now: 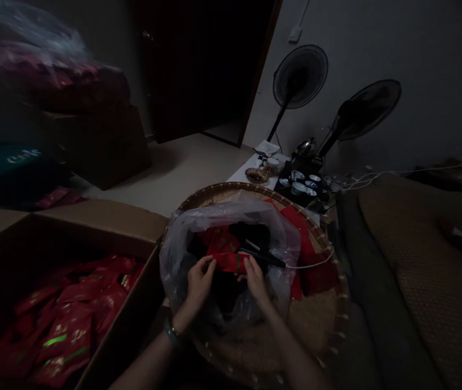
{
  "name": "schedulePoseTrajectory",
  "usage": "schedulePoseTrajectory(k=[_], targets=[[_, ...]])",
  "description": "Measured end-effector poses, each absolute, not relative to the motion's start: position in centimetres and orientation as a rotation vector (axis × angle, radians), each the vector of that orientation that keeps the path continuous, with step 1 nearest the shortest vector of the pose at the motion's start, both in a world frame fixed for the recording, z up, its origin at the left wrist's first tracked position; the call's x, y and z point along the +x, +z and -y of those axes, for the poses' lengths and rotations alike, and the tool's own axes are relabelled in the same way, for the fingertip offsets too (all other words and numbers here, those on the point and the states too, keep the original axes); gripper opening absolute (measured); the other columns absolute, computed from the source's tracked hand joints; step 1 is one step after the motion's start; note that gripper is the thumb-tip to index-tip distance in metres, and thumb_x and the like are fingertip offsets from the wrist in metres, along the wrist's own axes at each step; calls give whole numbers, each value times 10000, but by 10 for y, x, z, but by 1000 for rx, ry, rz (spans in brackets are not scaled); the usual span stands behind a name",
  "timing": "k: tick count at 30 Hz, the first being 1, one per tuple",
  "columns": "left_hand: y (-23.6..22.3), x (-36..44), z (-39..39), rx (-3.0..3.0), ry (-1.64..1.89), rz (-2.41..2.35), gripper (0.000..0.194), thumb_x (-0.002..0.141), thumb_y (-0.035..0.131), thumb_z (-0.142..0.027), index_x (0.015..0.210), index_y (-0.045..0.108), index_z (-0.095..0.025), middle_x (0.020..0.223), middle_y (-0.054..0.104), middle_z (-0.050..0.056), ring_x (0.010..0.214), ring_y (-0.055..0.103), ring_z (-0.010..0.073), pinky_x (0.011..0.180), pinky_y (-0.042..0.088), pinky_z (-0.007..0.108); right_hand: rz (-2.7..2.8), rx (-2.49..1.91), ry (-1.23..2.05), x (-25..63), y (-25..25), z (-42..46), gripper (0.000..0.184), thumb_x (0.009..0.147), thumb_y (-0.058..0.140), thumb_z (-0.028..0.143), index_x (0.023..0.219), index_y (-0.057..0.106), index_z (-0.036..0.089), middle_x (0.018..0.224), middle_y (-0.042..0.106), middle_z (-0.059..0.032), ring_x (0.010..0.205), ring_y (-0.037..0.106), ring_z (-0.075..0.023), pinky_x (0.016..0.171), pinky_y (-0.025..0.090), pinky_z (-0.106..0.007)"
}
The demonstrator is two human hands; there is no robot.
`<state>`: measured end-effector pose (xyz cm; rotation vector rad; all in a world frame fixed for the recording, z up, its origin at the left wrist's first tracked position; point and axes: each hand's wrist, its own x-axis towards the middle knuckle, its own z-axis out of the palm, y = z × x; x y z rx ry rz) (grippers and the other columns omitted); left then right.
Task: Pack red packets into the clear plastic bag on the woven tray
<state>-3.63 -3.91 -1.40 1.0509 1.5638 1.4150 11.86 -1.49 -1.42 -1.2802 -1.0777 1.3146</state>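
Observation:
A small red packet with a green stripe is stretched between my two hands. My left hand pinches its left end, and my right hand grips the right end near the stripe. Beneath them lies an open clear plastic bag with dark contents and another red packet inside. Just beyond my right fingers rests a dark tool with a white cord; its kind is hard to make out. The bag sits in a round woven tray, beside flat red packets.
At the left stands an open cardboard box with many red packets. Behind it is another box topped by a plastic bag of packets. Two fans and a tea tray with cups stand beyond. A sofa borders the right.

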Motion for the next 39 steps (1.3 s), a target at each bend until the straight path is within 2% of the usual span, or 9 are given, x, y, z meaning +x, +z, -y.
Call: schedulePoseTrajectory(k=[39], targets=[[-14,-36,40,1044,1400,-1555,281,728,574,-379,862,662,-149,814,692,55,757,622,189,693,464,268,1042,-1263,1335,119,-17,15,513,691,547,573,997,582,163,670,624,-11,469,565,-115,359,417,-190]])
